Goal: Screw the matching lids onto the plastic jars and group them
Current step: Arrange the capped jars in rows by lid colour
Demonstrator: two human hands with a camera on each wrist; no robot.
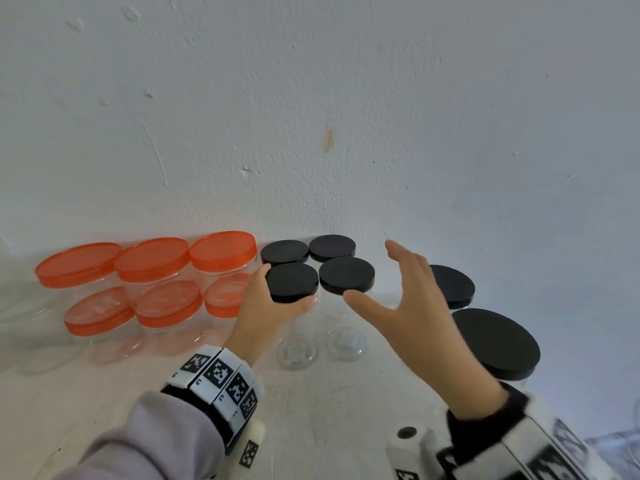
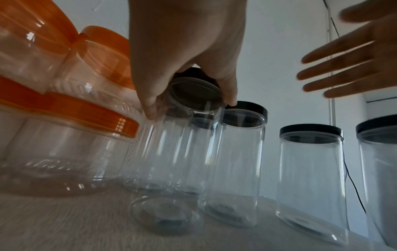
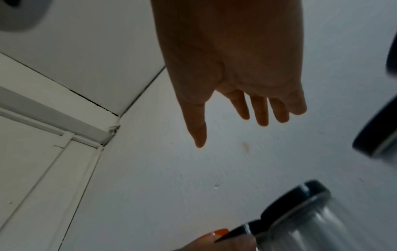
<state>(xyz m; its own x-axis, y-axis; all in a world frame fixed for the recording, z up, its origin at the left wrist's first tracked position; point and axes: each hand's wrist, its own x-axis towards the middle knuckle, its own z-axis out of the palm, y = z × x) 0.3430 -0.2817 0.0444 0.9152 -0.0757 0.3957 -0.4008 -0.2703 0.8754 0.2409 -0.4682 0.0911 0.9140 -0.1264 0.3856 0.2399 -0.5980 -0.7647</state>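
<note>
We see the left hand clamped from above on the round black lid of a tall clear plastic jar, thumb and fingers curled round the lid's rim; in the left wrist view the jar leans, its base on the pale wooden tabletop. Taking this jar as our landmark: three more tall clear black-lidded jars stand just beside and behind it, against the scuffed white wall. To its left we see a cluster of squat clear plastic jars with orange lids, close together. To its right the right hand hovers with fingers spread apart and straight, holding nothing. Further right stand two wider clear jars with black lids.

We can make out raised script on an orange-lidded jar's wall in the left wrist view, but we cannot read it. Wristbands with black-and-white square code markers sit on both wrists.
</note>
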